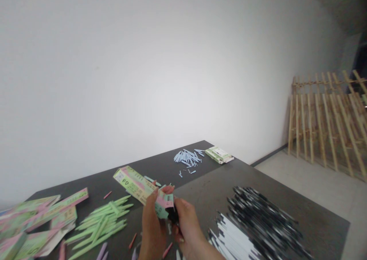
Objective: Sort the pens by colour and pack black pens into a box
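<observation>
A long pink, green and yellow carton (140, 185) slants across the middle of the table, held in my left hand (153, 222), whose fingers wrap round its near end. Beside it my right hand (187, 218) closes on a dark piece (172, 215) at the carton's near end; whether it is a pen or part of the carton is unclear. Light green pen parts (104, 222) lie in a pile to the left. White pen refills (235, 237) and black pens or pen parts (263, 218) lie in heaps to the right.
Flat cartons (43, 222) overlap at the left. Light blue parts (187, 157) and a green-white box (219, 154) lie near the far corner of the dark table (212, 183). A few red and purple pieces lie in front. Wooden racks (323, 126) lean by the wall.
</observation>
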The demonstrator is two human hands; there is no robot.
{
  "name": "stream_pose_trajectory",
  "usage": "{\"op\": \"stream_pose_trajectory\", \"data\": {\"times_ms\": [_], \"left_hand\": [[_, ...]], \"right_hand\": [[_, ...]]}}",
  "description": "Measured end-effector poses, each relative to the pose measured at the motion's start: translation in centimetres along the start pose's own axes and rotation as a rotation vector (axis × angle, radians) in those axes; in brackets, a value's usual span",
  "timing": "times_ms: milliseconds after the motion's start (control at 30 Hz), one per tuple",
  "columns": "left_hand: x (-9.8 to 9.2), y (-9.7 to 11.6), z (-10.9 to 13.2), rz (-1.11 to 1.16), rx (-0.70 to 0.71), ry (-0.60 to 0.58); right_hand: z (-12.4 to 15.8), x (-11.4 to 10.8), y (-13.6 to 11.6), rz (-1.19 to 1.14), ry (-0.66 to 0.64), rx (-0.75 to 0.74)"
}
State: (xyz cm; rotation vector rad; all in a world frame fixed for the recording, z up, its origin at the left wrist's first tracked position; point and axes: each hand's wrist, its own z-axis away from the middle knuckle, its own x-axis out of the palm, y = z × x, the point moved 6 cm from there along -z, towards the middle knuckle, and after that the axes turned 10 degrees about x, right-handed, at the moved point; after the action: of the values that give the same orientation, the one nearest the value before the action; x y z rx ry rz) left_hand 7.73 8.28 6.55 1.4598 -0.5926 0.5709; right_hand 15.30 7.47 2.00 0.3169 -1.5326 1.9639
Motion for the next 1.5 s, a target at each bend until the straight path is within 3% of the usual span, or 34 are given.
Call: {"op": "stream_pose_trajectory", "data": {"times_ms": [167,267,400,633,833,933,1067,1300,1500], "left_hand": [[0.9,-0.4,-0.2,0.145,0.026,0.007],[0.8,-0.9,-0.6,0.19,-0.019,0.075],[-0.2,-1.2,-0.9,0.255,-0.11,0.178],[0.1,-1.1,-0.9,0.34,-0.157,0.162],[-0.2,-1.0,-1.7,0.407,-0.205,0.127],[-0.7,0.0,-2.4,0.394,-0.162,0.155],[-0.7,0.9,-2.9,0.32,-0.205,0.11],[-0.8,1.8,-2.9,0.304,-0.228,0.038],[-0.8,2.7,-3.0,0.329,-0.243,0.005]], "right_hand": [[0.2,-1.6,-4.0,0.328,0.203,-0.501],[1.3,-1.2,-4.9,0.508,0.204,-0.629],[2.1,-0.6,-4.7,0.618,0.153,-0.628],[2.0,-0.1,-4.2,0.631,0.072,-0.577],[1.7,-0.3,-4.7,0.463,-0.051,-0.377],[1.9,-1.0,-6.2,0.455,0.009,-0.496],[3.1,-1.4,-7.9,0.547,0.096,-0.714],[6.3,0.9,-7.8,0.72,-0.151,-0.859],[7.1,1.9,-7.5,0.828,-0.273,-0.929]]}}
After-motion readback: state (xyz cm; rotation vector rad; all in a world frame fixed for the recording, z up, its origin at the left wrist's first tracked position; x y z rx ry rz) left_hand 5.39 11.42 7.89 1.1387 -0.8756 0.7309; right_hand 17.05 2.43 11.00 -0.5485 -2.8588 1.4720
